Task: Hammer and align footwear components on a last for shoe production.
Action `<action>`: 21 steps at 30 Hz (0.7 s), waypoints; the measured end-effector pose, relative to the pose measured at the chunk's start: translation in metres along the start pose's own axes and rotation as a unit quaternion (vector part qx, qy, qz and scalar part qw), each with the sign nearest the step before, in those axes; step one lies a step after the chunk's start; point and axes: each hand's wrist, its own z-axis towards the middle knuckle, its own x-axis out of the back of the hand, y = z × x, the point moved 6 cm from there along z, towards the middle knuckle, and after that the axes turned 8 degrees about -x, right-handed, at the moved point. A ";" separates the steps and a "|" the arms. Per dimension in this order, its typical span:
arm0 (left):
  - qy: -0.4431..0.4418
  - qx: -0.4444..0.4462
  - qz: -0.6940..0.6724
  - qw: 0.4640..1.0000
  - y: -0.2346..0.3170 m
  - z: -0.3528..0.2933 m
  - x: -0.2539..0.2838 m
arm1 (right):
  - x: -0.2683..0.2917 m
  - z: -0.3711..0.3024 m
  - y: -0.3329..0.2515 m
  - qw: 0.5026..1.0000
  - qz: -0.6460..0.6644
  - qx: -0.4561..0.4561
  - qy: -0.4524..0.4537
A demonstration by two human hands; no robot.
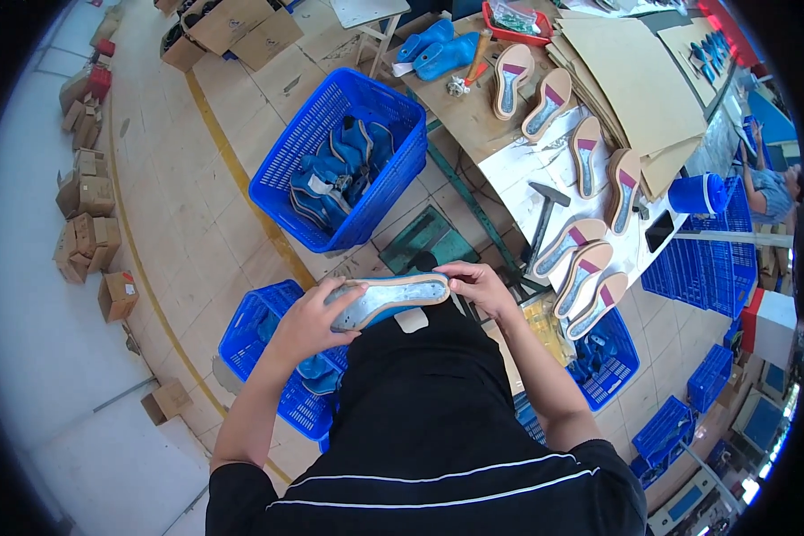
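1. Head view, work in hand. A blue shoe (400,293), its silvery underside facing up and ringed by a tan edge, is held before the person's dark-clothed torso. The left hand (317,317) is closed round its broader end, fingers across the underside. The right hand (480,288), partly curled, has thumb and fingers on the narrower end.

2. Head view, crates near the person.
 a. The upper blue crate (393,195), standing on the tiled floor beyond the shoe, contains a loose heap of blue shoe uppers (317,179).
 b. The left blue crate (305,415), beside the left forearm, contains further blue pieces (320,373), partly hidden by arm and torso.
 c. The right blue crate (618,380), beyond the right forearm, contains darker blue items (592,353), too small to identify.

3. Head view, worktable. A red tray (545,36) at the far edge holds clear packets (513,18). Near the right edge stands a blue bucket (695,194); its contents cannot be made out. Between them lie seven shoe soles (586,156), a hammer (545,219) and stacked tan sheets (639,76).

4. Head view, surroundings. Cardboard boxes (94,196) line the left wall. At the top, an open carton (185,52) contains dark items. Blue crates (701,277) are grouped at the right, near a co-worker's blue sleeve (771,195).
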 end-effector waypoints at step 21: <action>-0.002 -0.022 0.008 1.000 0.003 -0.004 -0.006 | 0.002 0.003 0.014 0.999 0.041 -0.010 -0.023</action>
